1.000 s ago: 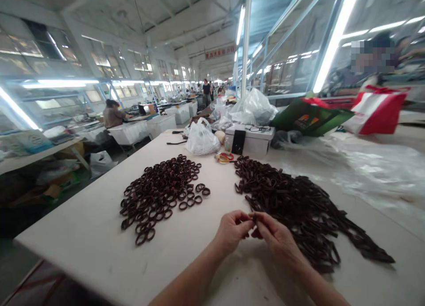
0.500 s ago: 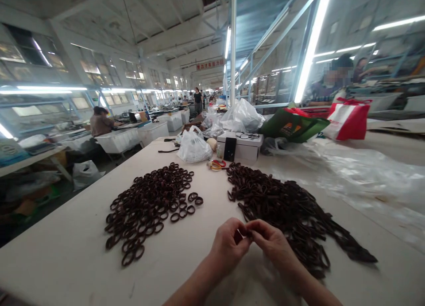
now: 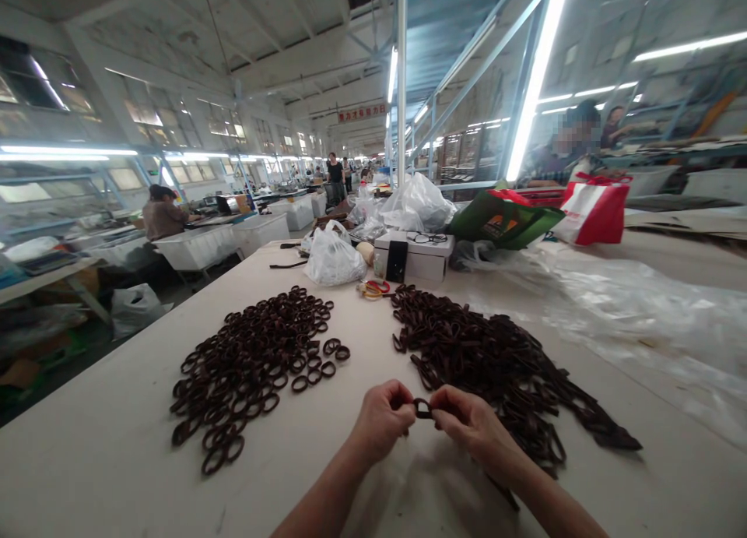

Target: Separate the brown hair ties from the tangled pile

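Note:
Between my two hands a small dark brown loop (image 3: 422,414) is stretched into a rounded ring. My left hand (image 3: 382,420) pinches its left side with thumb and fingers. On its other side, my right hand (image 3: 467,425) pinches the same loop. Left of my hands lies a spread pile of round dark brown rings (image 3: 250,367), with a few loose ones at its right edge. Close beside my right hand is a heap of flatter dark brown loops (image 3: 484,351), partly covered by my forearm.
Beyond the piles on the white table (image 3: 117,460) are scissors (image 3: 373,290), a dark phone (image 3: 397,261), a white box (image 3: 429,259) with glasses on it, and a white plastic bag (image 3: 334,258). Green (image 3: 496,220) and red-white (image 3: 595,209) bags stand at right. Co-workers sit farther off.
My hands have drawn slightly apart, and the loop between them, mostly hidden before, now shows as an open ring. The whole view has shifted a little.

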### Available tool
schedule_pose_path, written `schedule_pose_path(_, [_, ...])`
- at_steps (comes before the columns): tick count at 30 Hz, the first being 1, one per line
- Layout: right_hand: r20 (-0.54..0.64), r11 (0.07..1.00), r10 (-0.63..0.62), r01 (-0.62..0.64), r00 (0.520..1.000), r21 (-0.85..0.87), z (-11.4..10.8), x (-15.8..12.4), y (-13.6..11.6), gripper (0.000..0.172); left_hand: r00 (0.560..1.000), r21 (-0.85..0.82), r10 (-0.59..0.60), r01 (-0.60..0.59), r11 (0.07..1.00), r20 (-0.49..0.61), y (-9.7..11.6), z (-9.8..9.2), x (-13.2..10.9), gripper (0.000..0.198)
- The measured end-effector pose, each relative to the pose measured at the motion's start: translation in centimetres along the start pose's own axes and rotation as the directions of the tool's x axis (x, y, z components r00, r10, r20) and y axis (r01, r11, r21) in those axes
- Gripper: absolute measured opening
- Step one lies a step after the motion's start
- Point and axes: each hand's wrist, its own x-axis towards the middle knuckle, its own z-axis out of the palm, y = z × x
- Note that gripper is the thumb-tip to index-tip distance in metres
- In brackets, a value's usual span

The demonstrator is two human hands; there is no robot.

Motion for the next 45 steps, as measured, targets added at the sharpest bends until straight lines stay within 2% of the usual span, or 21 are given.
schedule_pose_path(3, [0.066,0.995,-0.045,0.039,0.997,0.087,0.2,-0.2,-0.5,0.011,0.998,0.038,0.053,-0.052,0.998,-0.029,-0.4,-0.6,0.2,0.010])
schedule_pose_path(7, [-0.021,0.981,-0.185,0.184,0.982,-0.053,1.0,-0.3,-0.4,0.007,0.996,0.054,0.086,-0.084,0.995,-0.036,-0.4,-0.3,-0.2,0.008])
schedule_pose_path(10, [-0.043,0.960,-0.231,0.220,0.972,-0.170,1.3,-0.3,-0.1,0.008,0.997,0.031,0.078,-0.078,0.996,-0.003,0.0,0.3,-0.6,0.008])
schedule_pose_path(15, [-0.099,0.921,-0.206,0.159,0.974,-0.356,1.9,-0.5,0.7,0.007,0.991,0.072,0.126,-0.128,0.989,0.035,0.3,0.9,-1.2,0.005])
schedule_pose_path(19, [-0.164,0.911,-0.131,0.054,0.978,-0.408,2.4,-0.6,1.5,0.005,0.992,0.089,0.109,-0.114,0.990,0.062,-0.2,1.7,-1.6,0.003])
schedule_pose_path(22, [-0.231,0.916,-0.058,-0.041,0.971,-0.400,2.4,-0.4,1.5,0.003,0.995,0.173,0.094,-0.096,0.980,0.024,-0.3,2.3,-1.7,0.004])
schedule_pose_path(25, [-0.242,0.920,0.013,-0.106,0.970,-0.378,2.2,-0.3,0.8,0.019,0.986,0.326,0.163,-0.143,0.935,-0.036,0.1,2.3,-1.6,0.006])
schedule_pose_path(29, [-0.210,0.916,0.016,-0.098,0.978,-0.389,1.8,-0.4,-0.1,0.021,0.972,0.440,0.220,-0.162,0.883,-0.083,0.7,1.8,-1.5,0.008])
schedule_pose_path(33, [-0.215,0.914,-0.005,-0.083,0.977,-0.396,1.8,-0.5,0.0,0.016,0.968,0.439,0.233,-0.171,0.882,-0.091,0.4,1.5,-1.3,0.008])
schedule_pose_path(37, [-0.167,0.913,-0.029,-0.042,0.986,-0.407,2.1,-0.5,0.4,0.015,0.969,0.406,0.230,-0.174,0.897,-0.092,-0.5,1.5,-0.8,0.007])
schedule_pose_path(40, [-0.158,0.884,-0.072,-0.010,0.985,-0.467,1.5,-0.4,0.7,0.018,0.965,0.379,0.229,-0.166,0.910,-0.128,-0.7,0.4,0.1,0.004])
schedule_pose_path(42, [-0.208,0.810,-0.136,-0.012,0.969,-0.586,0.3,-0.3,0.9,0.020,0.948,0.363,0.235,-0.146,0.920,-0.215,-0.3,-1.6,0.8,0.002])
schedule_pose_path(43, [-0.249,0.755,-0.161,-0.044,0.955,-0.654,-0.3,-0.3,1.0,0.020,0.928,0.358,0.244,-0.134,0.924,-0.282,-0.1,-2.9,1.1,0.006])
schedule_pose_path(45, [-0.325,0.638,-0.178,-0.143,0.929,-0.757,-1.6,-0.3,1.2,0.018,0.850,0.357,0.279,-0.117,0.927,-0.446,0.3,-6.1,1.7,0.019])
